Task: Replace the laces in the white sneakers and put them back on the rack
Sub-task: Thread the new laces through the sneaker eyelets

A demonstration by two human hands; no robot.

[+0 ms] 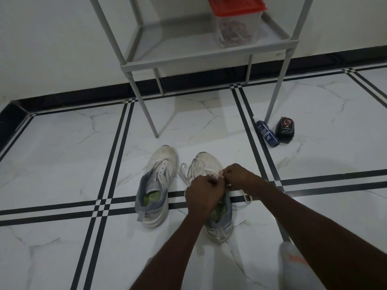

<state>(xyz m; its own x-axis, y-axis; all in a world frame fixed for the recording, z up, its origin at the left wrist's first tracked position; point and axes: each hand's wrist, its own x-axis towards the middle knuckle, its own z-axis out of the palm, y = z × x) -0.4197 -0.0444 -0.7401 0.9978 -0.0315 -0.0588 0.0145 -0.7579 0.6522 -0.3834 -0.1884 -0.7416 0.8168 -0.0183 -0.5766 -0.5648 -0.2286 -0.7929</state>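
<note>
Two white and grey sneakers stand side by side on the tiled floor. The left sneaker (154, 185) has bare eyelets and no lace. The right sneaker (211, 164) carries a white lace (184, 170) that loops out to its left, and a loose end (246, 197) trails on the floor to its right. My left hand (204, 193) and my right hand (238, 175) meet over the right sneaker's tongue, each pinching the lace. The grey rack (201, 55) stands behind the shoes.
A clear tub with a red lid (236, 24), holding laces, sits on the rack's lowest shelf. A blue bottle (267, 133) and a black shoe-polish sponge (284, 129) lie by the rack's right front leg. A foot in a white sock (293, 262) is at lower right.
</note>
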